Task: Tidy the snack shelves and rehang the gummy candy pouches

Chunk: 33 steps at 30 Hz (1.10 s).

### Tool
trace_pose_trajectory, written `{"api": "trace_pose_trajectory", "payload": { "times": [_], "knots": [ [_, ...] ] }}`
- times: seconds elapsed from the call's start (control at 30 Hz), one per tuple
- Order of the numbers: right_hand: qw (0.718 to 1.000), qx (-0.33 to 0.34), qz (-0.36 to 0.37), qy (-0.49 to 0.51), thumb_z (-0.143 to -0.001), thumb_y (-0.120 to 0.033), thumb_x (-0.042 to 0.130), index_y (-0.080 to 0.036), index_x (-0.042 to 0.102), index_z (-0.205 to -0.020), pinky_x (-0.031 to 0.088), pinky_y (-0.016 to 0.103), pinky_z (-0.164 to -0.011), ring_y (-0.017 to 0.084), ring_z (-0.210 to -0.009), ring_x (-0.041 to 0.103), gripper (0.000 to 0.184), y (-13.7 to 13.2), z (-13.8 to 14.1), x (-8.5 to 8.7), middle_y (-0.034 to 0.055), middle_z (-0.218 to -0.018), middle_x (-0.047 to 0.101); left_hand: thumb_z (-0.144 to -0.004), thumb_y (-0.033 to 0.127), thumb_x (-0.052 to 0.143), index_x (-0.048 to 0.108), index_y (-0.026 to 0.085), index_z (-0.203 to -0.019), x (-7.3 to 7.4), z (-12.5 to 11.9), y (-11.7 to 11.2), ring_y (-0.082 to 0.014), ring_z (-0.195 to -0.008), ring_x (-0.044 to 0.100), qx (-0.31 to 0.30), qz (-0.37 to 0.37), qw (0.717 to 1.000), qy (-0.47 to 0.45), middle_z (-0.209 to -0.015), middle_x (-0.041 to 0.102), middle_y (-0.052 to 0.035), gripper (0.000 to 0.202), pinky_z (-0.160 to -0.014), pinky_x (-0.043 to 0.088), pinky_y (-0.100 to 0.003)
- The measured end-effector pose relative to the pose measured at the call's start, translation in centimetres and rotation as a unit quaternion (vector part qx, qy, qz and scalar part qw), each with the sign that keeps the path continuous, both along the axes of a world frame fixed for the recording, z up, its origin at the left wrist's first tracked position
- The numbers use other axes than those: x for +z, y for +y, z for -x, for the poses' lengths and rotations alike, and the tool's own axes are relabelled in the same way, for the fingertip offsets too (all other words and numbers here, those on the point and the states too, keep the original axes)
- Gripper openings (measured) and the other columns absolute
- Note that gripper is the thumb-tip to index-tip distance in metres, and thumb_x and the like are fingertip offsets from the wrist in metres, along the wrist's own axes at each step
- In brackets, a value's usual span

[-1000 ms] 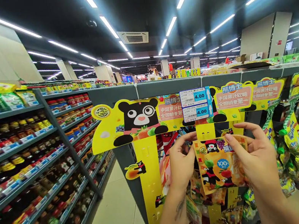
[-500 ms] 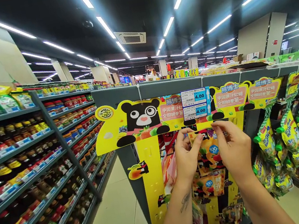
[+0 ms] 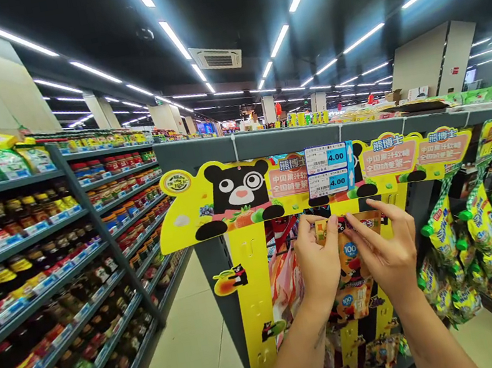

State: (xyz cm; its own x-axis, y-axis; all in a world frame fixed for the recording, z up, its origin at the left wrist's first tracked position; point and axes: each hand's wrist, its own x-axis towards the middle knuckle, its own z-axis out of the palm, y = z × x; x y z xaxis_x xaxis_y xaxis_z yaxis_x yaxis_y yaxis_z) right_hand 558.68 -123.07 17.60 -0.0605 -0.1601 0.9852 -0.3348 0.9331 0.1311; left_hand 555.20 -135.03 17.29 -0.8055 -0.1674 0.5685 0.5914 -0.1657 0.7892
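In the head view, an orange candy bag [image 3: 352, 263] with a blue "100" circle hangs beneath the display's yellow header card [image 3: 252, 218]. My left hand [image 3: 319, 253] pinches the bag's top left edge between thumb and fingers. My right hand [image 3: 387, 248] is closed on the same top edge, its thumb close to the left thumb and its index finger raised. Parts of the bag are covered by both hands. Just below hangs another orange candy bag [image 3: 355, 301]. Two price labels [image 3: 330, 169] reading 4.00 sit above my hands.
A grey rack beam [image 3: 285, 137] runs behind the header card. Yellow-and-green hanging bags [image 3: 441, 225] are to the right of my hands. Pink packets [image 3: 284, 279] hang to the left. Shelves of bottles and jars [image 3: 43, 277] line the left aisle, beside tiled floor [image 3: 191, 333].
My right hand has shifted left along the bag's top edge, bringing the thumbs closer together. The top edge now looks bent. The view has shifted slightly.
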Motion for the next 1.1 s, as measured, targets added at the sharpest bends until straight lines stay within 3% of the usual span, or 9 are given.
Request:
{"api": "trace_pose_trajectory", "payload": {
  "times": [0.27,0.37,0.47,0.6,0.9,1.0,1.1],
  "knots": [
    [1.0,0.003,0.017,-0.005,-0.088,-0.019,0.072,-0.02,0.071,-0.099,0.045,0.042,-0.099,0.024,-0.115,0.051,0.012,0.1,0.2,0.5,0.0086,-0.118,0.058,-0.094,0.039,0.061,0.057,0.02,-0.09,-0.4,-0.1,0.8,-0.0127,-0.077,0.063,0.108,0.046,0.992,0.052,-0.083,0.065,-0.0011,0.02,-0.071,0.047,-0.023],
    [0.992,0.054,0.109,-0.021,-0.089,-0.025,0.072,-0.021,0.073,-0.095,0.048,0.038,-0.094,0.021,-0.109,0.054,0.008,-0.4,0.4,0.4,0.0076,-0.11,0.058,-0.094,0.037,0.062,0.058,0.02,-0.09,-0.3,-0.4,1.0,-0.013,-0.074,0.064,0.157,0.06,0.982,0.082,-0.081,0.067,-0.0016,0.018,-0.069,0.048,-0.023],
    [0.964,0.117,0.233,-0.06,-0.09,-0.034,0.07,-0.02,0.074,-0.087,0.049,0.036,-0.095,0.02,-0.111,0.055,0.015,-1.0,0.7,0.5,0.0083,-0.112,0.054,-0.094,0.034,0.063,0.059,0.02,-0.09,-0.2,-0.4,1.2,-0.0131,-0.072,0.065,0.195,0.077,0.972,0.105,-0.079,0.068,-0.0016,0.015,-0.066,0.048,-0.022],
    [0.933,0.152,0.304,-0.119,-0.084,-0.037,0.074,-0.022,0.076,-0.084,0.051,0.033,-0.089,0.019,-0.107,0.057,0.016,-1.2,0.9,1.0,0.0073,-0.12,0.05,-0.094,0.03,0.062,0.058,0.02,-0.09,-0.3,-0.2,1.2,-0.0119,-0.069,0.066,0.221,0.083,0.964,0.121,-0.078,0.068,-0.0003,0.012,-0.064,0.047,-0.02],
    [0.948,0.176,0.221,-0.15,-0.086,-0.028,0.074,-0.02,0.071,-0.077,0.051,0.027,-0.08,0.014,-0.097,0.062,0.012,-0.5,0.3,0.7,0.0042,-0.117,0.055,-0.094,0.033,0.062,0.057,0.02,-0.09,-0.1,-0.2,1.2,-0.0108,-0.061,0.064,0.237,0.083,0.963,0.102,-0.072,0.066,0.0006,0.014,-0.056,0.045,-0.019],
    [0.962,0.152,0.2,-0.108,-0.088,-0.024,0.071,-0.022,0.071,-0.089,0.052,0.027,-0.082,0.015,-0.103,0.062,0.002,-0.6,0.5,0.4,0.0044,-0.115,0.058,-0.093,0.031,0.063,0.058,0.02,-0.089,-0.1,-0.1,1.3,-0.0109,-0.06,0.063,0.245,0.081,0.96,0.112,-0.071,0.065,0.0004,0.013,-0.056,0.045,-0.019],
    [0.973,0.142,0.157,-0.09,-0.092,-0.02,0.066,-0.024,0.07,-0.112,0.053,0.028,-0.084,0.016,-0.109,0.061,0.021,-0.6,0.8,0.0,0.0067,-0.119,0.058,-0.092,0.03,0.064,0.058,0.02,-0.089,-0.1,0.0,1.5,-0.0107,-0.061,0.063,0.25,0.079,0.959,0.11,-0.073,0.065,0.0002,0.012,-0.056,0.046,-0.019]
  ]
}}
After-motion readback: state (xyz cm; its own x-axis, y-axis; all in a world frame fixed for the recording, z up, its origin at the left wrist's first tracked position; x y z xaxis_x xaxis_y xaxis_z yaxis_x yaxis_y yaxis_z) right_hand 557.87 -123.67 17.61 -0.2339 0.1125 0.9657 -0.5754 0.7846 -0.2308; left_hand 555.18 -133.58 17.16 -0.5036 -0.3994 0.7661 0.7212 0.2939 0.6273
